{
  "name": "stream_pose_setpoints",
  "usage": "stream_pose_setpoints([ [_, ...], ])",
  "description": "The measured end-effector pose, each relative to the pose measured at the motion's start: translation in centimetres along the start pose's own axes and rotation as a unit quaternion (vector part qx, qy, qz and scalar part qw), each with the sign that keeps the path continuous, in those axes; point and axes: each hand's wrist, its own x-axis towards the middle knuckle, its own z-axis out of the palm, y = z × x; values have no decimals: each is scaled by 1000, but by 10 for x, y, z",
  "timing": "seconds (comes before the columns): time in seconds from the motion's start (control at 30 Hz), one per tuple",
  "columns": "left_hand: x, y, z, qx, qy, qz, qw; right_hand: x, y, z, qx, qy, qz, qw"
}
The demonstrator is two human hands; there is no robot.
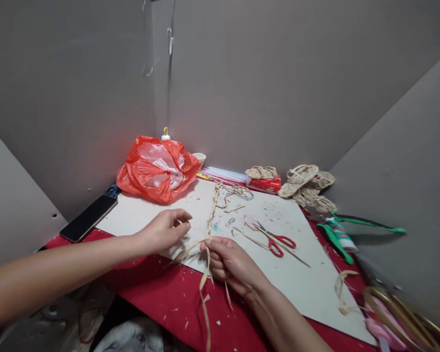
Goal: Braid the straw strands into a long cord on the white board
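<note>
My right hand (pixel 225 261) pinches the near end of a braided straw cord (pixel 212 210), which runs away from me across the white board (pixel 286 288). Loose straw strands (pixel 204 293) trail from the pinch down over the board's front edge. To the left hovers my left hand (pixel 168 229), fingers apart and slightly curled, holding nothing that I can see. Some pale strands lie just below it. Right of the cord rest red-handled scissors (pixel 276 242) beside a few loose straw strips.
A red plastic bag (pixel 157 171) stands at the back left, near a black phone (pixel 89 218). Woven straw sandals (pixel 304 183) and a red box (pixel 264 184) sit at the back right. Green-handled pliers (pixel 339 239), a small tube and large gold-handled scissors (pixel 392 313) line the right edge.
</note>
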Motion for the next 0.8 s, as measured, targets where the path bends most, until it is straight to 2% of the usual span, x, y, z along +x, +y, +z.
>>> stream_pose_setpoints([
  [0.03, 7, -3, 3, -42, -26, -24, 998, 0, 0, -1, 0, -3, 2, 1000],
  [0.07, 13, -7, 8, -100, -86, -77, 988, 1, 0, -2, -2, -6, 3, 1000],
  [0.13, 23, -12, 19, -192, -196, -171, 946, 1, -2, -4, -6, -17, 8, 1000],
  [0.2, 26, -16, 25, -220, -250, -198, 922, 0, -3, -6, -11, -29, 20, 999],
  [0.3, 26, -17, 25, -168, -262, -154, 938, -1, -7, -9, -19, -32, 43, 998],
  [0.4, 27, -16, 19, -66, -269, -91, 956, -1, -8, -12, -31, -34, 56, 997],
  [0.5, 31, -15, 17, -1, -274, -32, 961, 0, -8, -17, -44, -41, 62, 996],
  [0.57, 34, -14, 19, -29, -294, -60, 954, 1, -9, -19, -50, -42, 61, 996],
  [0.63, 36, -14, 21, -95, -312, -127, 937, 0, -11, -21, -55, -38, 58, 996],
  [0.7, 38, -13, 23, -148, -308, -178, 923, -1, -13, -21, -67, -30, 61, 995],
  [0.8, 42, -13, 25, -170, -286, -220, 917, -2, -15, -22, -84, -24, 70, 994],
])
